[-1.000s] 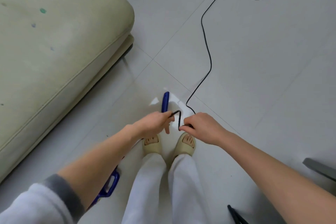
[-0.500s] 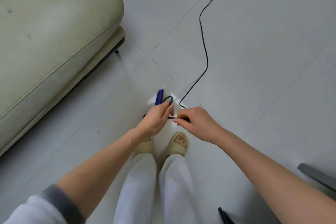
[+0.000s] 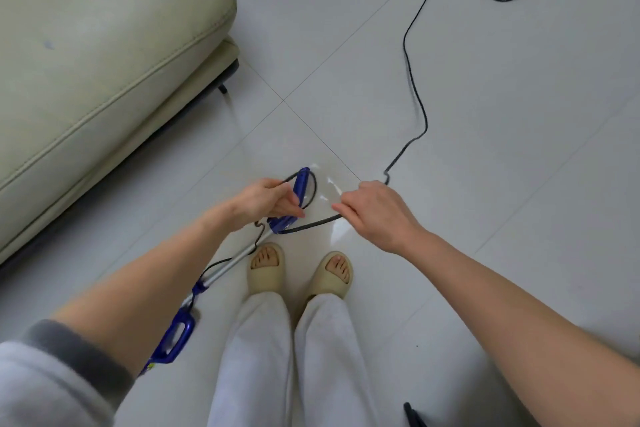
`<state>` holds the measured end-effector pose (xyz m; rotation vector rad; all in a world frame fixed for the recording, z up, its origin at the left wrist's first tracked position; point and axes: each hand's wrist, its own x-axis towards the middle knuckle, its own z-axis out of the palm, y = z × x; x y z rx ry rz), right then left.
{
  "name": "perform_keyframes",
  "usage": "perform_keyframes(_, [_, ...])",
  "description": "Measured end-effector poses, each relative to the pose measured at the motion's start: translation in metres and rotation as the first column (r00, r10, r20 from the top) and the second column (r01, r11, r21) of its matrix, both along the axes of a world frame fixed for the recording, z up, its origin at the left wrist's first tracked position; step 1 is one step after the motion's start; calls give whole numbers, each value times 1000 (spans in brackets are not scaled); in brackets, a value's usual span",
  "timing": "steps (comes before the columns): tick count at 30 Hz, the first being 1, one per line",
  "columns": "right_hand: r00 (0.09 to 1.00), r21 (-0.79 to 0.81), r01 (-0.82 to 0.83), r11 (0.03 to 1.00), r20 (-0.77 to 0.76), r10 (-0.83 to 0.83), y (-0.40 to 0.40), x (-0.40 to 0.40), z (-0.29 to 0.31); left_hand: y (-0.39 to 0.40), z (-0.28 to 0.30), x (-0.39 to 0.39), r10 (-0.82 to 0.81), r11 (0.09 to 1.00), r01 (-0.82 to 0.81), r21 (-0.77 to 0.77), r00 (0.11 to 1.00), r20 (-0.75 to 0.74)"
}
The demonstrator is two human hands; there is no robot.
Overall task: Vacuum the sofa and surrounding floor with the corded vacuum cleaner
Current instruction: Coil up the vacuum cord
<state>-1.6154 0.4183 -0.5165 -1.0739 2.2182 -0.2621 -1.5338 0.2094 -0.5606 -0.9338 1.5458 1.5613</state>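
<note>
White tiles; thin black cord (image 3: 414,104) (kinked)

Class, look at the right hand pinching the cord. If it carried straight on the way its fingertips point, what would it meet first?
The right hand points toward the person's left, so it would probably first meet the blue vacuum handle gripped by the left hand; depth is hard to judge from one view.

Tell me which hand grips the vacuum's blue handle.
The left hand grips the blue handle; the right hand pinches only the black cord.
</note>
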Motion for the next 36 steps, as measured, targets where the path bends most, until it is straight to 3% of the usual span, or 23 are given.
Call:
perform_keyframes(4, [985,-71,135,988,118,-126,-23,3,-8,21,2,-5,59,974,-53,221,998,-19])
perform_keyframes(8, [940,-88,301,950,195,-279,-27,-6,-22,25,7,-3,41,955,-28,294,998,-37])
perform_keyframes(12, [942,-89,299,950,185,-280,-28,-7,-32,15,11,8,-32,908,52,415,998,-56])
perform_keyframes(15, [909,-91,401,912,164,-384,-19,-4,-50,-2,1,21,200,850,-183,494,980,20])
perform_keyframes(17, [886,-54,450,892,149,-438,-14,6,-68,-12,-15,27,455,755,-454,474,882,119])
perform_keyframes(19, [901,3,421,907,119,-418,-9,22,-88,-17,-34,29,675,582,-675,454,712,194])
perform_keyframes(22, [941,69,331,941,51,-335,6,46,-115,-28,-62,27,882,331,-857,396,430,193])
perform_keyframes(24, [956,197,292,936,-42,-289,23,56,-132,-39,-74,26,931,282,-896,341,342,130])
perform_keyframes(25, [955,286,295,912,-117,-272,29,58,-141,-43,-79,26,925,336,-890,308,373,71])
perform_keyframes(28, [888,406,435,804,-342,-307,23,57,-167,-44,-98,20,674,737,-668,107,714,-190])
perform_keyframes(29, [858,399,492,774,-373,-353,14,54,-173,-39,-102,16,560,821,-570,36,790,-250])
perform_keyframes(32, [810,304,567,765,-373,-452,-22,37,-201,-24,-125,-9,381,888,-446,-110,849,-367])
perform_keyframes(36, [836,138,501,855,-334,-436,-55,2,-262,-9,-185,-54,288,866,-462,-192,774,-564])
